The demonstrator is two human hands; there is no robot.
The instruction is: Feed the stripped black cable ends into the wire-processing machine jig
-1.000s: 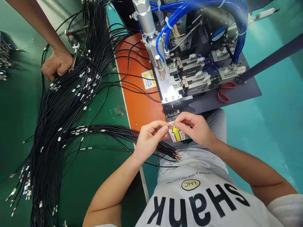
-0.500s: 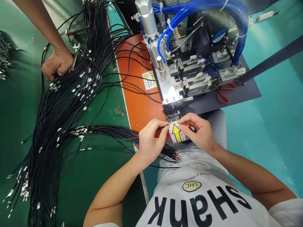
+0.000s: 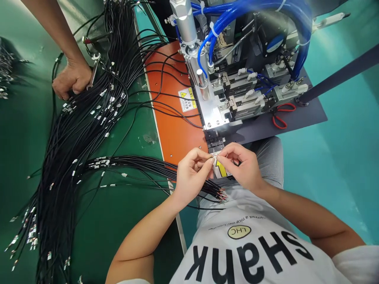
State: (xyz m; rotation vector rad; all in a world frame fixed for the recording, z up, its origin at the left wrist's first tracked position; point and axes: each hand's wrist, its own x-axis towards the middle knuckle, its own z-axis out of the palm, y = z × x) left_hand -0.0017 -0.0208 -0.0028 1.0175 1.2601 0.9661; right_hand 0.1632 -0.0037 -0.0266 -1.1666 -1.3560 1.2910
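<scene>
Right hand (image 3: 240,162) shifted toward left hand (image 3: 192,173), both finger-pinching a wire end (image 3: 214,156) that probably needed light, steady handling.

bright, even light with wide-angle stretch toward the edges.
a pale haze softens the arched blue plastic tubes (image 3: 237,15) at the top; the silver metal machine plate (image 3: 213,118) glares; the smooth dark-green tabletop (image 3: 118,225) shines at upper left and dims below.
</scene>
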